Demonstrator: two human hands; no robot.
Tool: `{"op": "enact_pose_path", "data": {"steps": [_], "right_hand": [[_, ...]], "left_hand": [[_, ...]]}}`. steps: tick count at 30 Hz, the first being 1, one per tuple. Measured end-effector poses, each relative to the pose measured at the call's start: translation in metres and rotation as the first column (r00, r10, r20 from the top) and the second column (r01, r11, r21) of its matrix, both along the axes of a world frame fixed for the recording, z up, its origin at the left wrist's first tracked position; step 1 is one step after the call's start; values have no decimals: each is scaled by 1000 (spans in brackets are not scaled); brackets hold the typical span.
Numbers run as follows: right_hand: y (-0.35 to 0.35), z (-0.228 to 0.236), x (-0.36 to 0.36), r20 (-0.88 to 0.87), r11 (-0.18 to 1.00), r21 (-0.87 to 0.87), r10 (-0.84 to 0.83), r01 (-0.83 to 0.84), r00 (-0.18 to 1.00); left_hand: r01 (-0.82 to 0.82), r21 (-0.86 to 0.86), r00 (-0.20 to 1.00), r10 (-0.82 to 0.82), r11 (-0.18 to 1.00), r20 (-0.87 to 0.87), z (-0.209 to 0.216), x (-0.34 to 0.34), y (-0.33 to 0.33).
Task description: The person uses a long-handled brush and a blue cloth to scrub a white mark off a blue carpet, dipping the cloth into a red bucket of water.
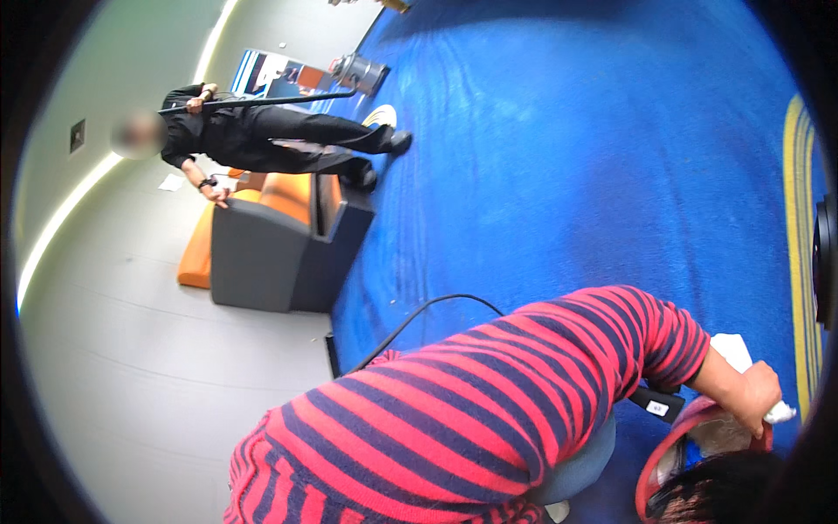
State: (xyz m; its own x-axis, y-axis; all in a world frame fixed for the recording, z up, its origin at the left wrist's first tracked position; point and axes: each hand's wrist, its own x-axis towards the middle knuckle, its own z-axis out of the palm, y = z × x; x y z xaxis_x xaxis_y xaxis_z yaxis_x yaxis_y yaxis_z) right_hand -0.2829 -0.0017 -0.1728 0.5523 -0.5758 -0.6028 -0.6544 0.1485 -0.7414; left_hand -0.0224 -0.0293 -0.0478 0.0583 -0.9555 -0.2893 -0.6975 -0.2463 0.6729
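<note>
A red-and-navy striped sleeve runs across the lower middle to my left hand [749, 395] at the right, over the rim of a pink round bin [646, 476]. My left hand is closed on crumpled white sheet-like material [731, 351], which sticks out on both sides of the fist. Whether it is paper, cloth or plastic I cannot tell. Whitish, wrinkled material and something blue show inside the bin, whose lower part is covered by dark hair [720, 493]. Beside the bin is a black object with a white label [659, 407]. My right hand is out of sight.
The view is tipped sideways. A person in black [236, 131] holds a long dark tube by a grey canister [356, 72] and touches a grey and orange armchair [271, 253]. A black cable [428, 307] crosses blue carpet [541, 175]; yellow stripes [799, 244] mark its right side.
</note>
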Motion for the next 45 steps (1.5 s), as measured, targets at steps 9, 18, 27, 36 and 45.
{"op": "enact_pose_path", "data": {"steps": [9,18,27,36,45], "right_hand": [[9,30,-39,-82,997,75,37,-30,996],[4,292,-44,-79,958,15,286,-286,955],[33,499,-32,-395,816,557,92,158,914],[20,583,72,-392,914,399,105,66,914],[-49,583,16,-399,936,341,229,-88,888]], "left_hand": [[1,-242,963,64,970,261,-2,-15,0],[-228,-33,963,230,973,140,207,174,51],[-833,64,553,822,550,138,448,279,315],[-976,214,116,943,50,312,561,168,517],[-899,353,-111,916,-258,386,592,-43,569]]}}
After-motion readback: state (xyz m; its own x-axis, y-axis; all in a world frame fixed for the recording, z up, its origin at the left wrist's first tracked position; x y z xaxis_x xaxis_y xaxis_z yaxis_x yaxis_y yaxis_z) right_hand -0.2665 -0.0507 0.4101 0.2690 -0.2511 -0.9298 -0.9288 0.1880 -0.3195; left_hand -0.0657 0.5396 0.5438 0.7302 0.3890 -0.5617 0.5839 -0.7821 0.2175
